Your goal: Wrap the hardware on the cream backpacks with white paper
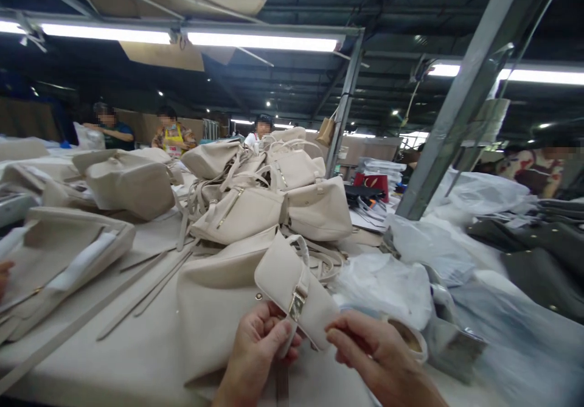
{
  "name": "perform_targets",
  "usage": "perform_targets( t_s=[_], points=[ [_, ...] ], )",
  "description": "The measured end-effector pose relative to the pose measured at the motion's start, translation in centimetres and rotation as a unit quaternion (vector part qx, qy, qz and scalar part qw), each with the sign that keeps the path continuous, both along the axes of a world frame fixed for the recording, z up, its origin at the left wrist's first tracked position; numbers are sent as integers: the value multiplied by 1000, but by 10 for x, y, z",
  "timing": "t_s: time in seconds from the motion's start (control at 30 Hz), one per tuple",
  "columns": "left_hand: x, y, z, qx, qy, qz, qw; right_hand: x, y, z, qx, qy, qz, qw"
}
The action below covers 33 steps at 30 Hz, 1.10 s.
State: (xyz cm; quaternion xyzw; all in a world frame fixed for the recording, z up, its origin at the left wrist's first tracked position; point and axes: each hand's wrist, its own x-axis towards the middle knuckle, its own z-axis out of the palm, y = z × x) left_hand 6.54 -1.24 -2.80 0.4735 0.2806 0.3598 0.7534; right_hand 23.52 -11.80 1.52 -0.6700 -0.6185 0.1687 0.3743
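Beige flap (pixel 279 268) just beyond hands, slanting far-left to near-right; left hand (pixel 256 347), nearer buckle (pixel 296 305), pinches strap (pixel 286 345); right hand (pixel 378 347) curled, grip unclear.

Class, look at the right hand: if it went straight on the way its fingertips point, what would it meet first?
Probably the beige flap with the metal clasp; the right hand's fingertips look close to its edge, though depth is unclear.
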Motion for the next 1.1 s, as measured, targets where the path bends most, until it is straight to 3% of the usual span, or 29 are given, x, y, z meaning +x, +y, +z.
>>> perform_targets(
  t_s=[0.17,0.3,0.47,0.63,0.73,0.97,1.1],
  points=[
    [5,-10,-2,72,3,4,997,-32,31,-4,29,20,-56,998],
    [7,-12,-17,118,27,21,992,-35,41,-15,51,-76,-74,993],
    [9,-7,-33,136,42,21,990,-35,47,-33,156,-242,-101,952],
    [13,-7,-28,98,19,32,995,-32,45,-40,211,-334,-170,903],
    [17,-9,-24,74,9,22,997,-31,41,-43,213,-356,-196,888],
    [21,-10,-19,22,-11,27,999,-28,35,-54,215,-337,-228,888],
    [24,-11,-16,-2,-14,42,999,-28,21,-75,171,-255,-183,934]
  ],
)
